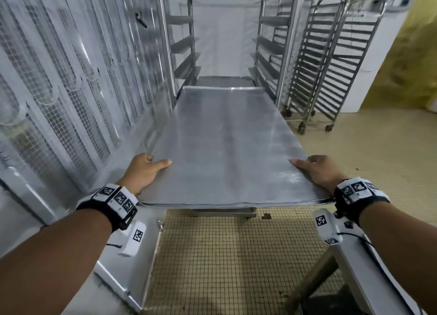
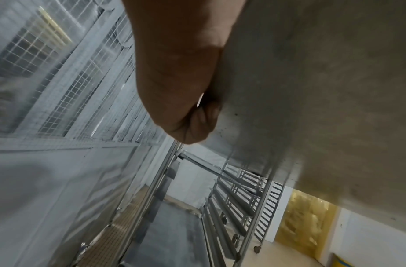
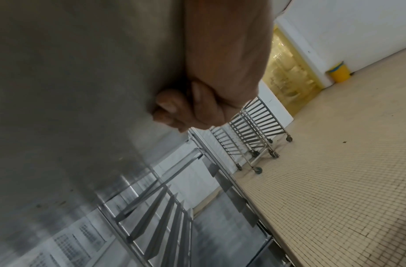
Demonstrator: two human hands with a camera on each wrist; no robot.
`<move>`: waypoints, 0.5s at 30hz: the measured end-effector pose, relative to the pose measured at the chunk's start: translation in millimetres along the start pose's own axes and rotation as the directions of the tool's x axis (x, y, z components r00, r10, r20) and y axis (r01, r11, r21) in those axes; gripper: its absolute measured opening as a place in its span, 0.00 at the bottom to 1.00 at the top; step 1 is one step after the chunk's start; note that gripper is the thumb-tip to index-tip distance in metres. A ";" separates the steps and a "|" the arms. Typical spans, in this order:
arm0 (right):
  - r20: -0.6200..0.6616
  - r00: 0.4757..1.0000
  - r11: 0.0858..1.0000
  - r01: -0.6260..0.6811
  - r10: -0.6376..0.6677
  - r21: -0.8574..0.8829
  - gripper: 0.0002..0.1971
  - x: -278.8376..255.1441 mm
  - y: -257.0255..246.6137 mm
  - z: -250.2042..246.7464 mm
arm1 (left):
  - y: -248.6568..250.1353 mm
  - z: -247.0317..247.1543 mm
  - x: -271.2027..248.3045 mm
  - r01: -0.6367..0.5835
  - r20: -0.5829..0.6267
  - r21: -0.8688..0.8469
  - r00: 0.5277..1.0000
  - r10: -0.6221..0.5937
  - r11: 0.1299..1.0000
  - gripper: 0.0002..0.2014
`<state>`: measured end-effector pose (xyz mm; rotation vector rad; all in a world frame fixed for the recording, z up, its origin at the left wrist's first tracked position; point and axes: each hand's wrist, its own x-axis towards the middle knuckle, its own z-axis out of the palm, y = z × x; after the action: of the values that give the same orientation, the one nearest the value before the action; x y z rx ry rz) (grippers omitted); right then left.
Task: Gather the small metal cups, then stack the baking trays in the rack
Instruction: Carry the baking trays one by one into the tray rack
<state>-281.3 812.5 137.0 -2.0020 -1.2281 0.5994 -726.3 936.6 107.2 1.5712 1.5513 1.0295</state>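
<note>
A large flat metal baking tray (image 1: 224, 146) is held level in front of me, its far end reaching the mouth of the steel rack (image 1: 283, 42). My left hand (image 1: 147, 170) grips its near left corner, thumb on top and fingers curled underneath (image 2: 197, 122). My right hand (image 1: 316, 170) grips the near right corner the same way, fingers curled under the tray's underside (image 3: 174, 112). Another tray (image 1: 222, 80) lies on a lower level inside the rack. No small metal cups are in view.
A wire-mesh partition (image 1: 59, 90) runs close along the left. Two bare wheeled racks (image 1: 331, 66) stand at the back right on the tiled floor (image 1: 236, 255). A yellow strip curtain (image 1: 411, 54) hangs at the far right. A steel surface edge (image 1: 359, 267) sits near my right forearm.
</note>
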 end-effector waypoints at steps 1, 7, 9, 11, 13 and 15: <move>-0.005 1.000 1.000 -0.009 0.009 -0.003 0.28 5.0 2.2 4.4 | -4.9 3.5 6.1 0.011 0.000 0.006 1.000 -0.011 1.000 0.15; -0.015 0.998 0.998 -0.057 0.056 -0.035 0.29 42.1 11.1 30.1 | -23.7 15.4 48.5 0.053 -0.012 0.058 0.999 -0.052 0.997 0.24; -0.019 0.998 0.998 -0.053 0.053 -0.039 0.30 58.9 10.1 34.8 | -20.1 19.9 62.5 0.045 -0.010 0.076 0.999 -0.044 0.996 0.20; -0.018 0.999 0.999 -0.051 0.051 0.000 0.27 78.1 7.0 36.6 | -17.2 25.1 80.6 0.031 -0.012 0.088 0.999 -0.030 0.996 0.18; -0.009 0.999 0.998 -0.051 0.051 0.028 0.24 99.7 4.4 39.2 | -14.5 30.3 100.0 0.034 -0.009 0.081 0.999 -0.033 0.996 0.18; -0.022 0.999 0.999 -0.044 0.045 0.028 0.26 123.3 0.6 39.7 | -11.6 36.4 122.1 0.045 0.000 0.075 0.999 -0.045 0.996 0.16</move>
<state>-253.8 935.6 107.8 -2.0127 -1.1590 0.6106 -702.6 1061.0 88.8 1.5796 1.6333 0.9556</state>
